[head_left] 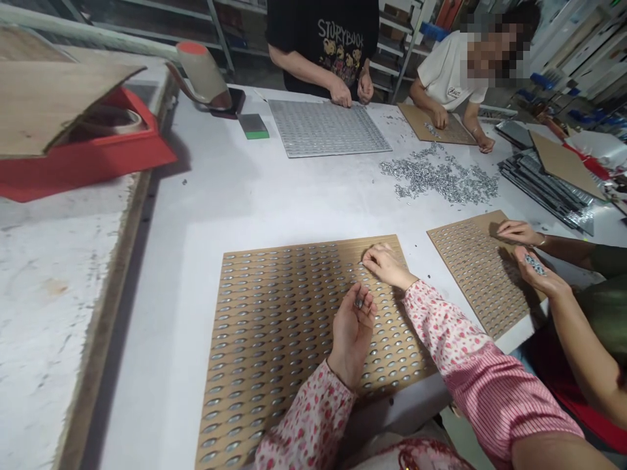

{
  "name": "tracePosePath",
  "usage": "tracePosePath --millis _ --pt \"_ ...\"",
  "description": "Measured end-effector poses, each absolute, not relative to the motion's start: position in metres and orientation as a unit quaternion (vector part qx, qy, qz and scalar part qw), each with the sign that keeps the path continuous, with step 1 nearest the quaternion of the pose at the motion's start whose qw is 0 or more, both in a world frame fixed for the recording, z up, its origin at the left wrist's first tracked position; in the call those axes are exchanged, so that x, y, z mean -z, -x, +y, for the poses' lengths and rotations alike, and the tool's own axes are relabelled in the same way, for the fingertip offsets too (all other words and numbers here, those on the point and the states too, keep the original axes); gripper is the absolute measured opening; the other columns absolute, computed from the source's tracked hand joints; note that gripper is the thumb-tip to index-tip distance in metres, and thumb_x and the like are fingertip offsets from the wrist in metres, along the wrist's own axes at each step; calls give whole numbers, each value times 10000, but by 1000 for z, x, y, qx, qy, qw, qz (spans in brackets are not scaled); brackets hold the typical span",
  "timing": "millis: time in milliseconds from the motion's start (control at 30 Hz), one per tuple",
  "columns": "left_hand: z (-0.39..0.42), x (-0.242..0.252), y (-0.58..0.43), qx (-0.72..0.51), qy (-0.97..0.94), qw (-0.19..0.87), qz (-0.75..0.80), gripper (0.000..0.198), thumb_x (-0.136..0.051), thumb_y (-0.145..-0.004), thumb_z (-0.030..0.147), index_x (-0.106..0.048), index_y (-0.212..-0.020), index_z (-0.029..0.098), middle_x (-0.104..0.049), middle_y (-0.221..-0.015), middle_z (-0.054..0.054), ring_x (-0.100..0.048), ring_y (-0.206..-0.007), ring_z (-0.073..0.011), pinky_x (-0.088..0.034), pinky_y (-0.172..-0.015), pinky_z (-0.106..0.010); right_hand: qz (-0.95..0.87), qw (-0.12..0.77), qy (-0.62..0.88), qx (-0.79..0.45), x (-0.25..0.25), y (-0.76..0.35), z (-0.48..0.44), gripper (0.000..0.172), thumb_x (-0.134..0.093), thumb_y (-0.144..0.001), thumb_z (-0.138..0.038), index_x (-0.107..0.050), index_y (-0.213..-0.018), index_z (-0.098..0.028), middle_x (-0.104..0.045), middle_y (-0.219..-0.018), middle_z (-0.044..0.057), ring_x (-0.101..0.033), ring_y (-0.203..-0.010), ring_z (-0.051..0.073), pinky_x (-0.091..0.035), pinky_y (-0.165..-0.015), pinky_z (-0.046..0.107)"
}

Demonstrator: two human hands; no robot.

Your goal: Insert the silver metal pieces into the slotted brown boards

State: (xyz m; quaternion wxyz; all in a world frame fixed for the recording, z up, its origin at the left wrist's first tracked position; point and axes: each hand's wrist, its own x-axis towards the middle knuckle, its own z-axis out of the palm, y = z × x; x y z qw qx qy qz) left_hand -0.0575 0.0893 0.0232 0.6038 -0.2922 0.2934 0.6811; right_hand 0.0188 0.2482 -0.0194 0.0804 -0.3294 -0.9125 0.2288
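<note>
A brown board lies on the table in front of me, with rows of small silver oval metal pieces over most of its face. Palm up above it, my left hand curls its fingers around a few small metal pieces. My right hand is pinched at the board's upper right part, its fingertips down by a row of ovals. Whatever lies between those fingertips is too small to make out. Patterned sleeves cover both my forearms.
Loose metal pieces lie heaped at mid-right. To my right, a co-worker's hands are over another brown board. Two people across handle a silver-covered board and a brown one. Stacked boards and a red box flank the table.
</note>
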Motion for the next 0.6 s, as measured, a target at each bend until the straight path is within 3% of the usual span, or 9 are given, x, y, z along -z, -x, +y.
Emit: tracePosePath --millis 233,433,533,600 --pt "90 -23 57 -671 292 619 284 129 -526 -877 59 -630 -867 134 -623 -686 2 -583 -548 -67 -491 -527 -173 -909 53 378 -170 25 -9 248 140 -594 -856 -264 -625 -734 -202 -610 -830 58 -460 -878 219 -329 -761 324" --pt "91 -21 57 -674 297 611 290 154 -529 -877 83 -666 -929 133 -705 -930 -86 -679 -826 -127 -553 -774 -229 -876 93 417 -222 18 -13 246 173 -661 -815 -296 -597 -696 -188 -581 -733 31 -482 -815 199 -347 -770 313" --pt "90 -18 56 -687 287 609 275 161 -512 -911 150 -672 -929 139 -704 -980 -91 -676 -894 -144 -546 -841 -264 -879 141 342 -299 6 -21 236 142 -664 -832 -298 -642 -751 -184 -610 -796 30 -519 -865 187 -372 -826 320" --pt "90 -16 56 -695 282 604 269 178 -500 -924 173 -674 -899 144 -705 -934 -67 -672 -848 -128 -546 -821 -255 -900 128 253 -331 -6 -27 226 142 -688 -822 -336 -683 -797 -197 -621 -870 36 -524 -930 193 -382 -866 335"
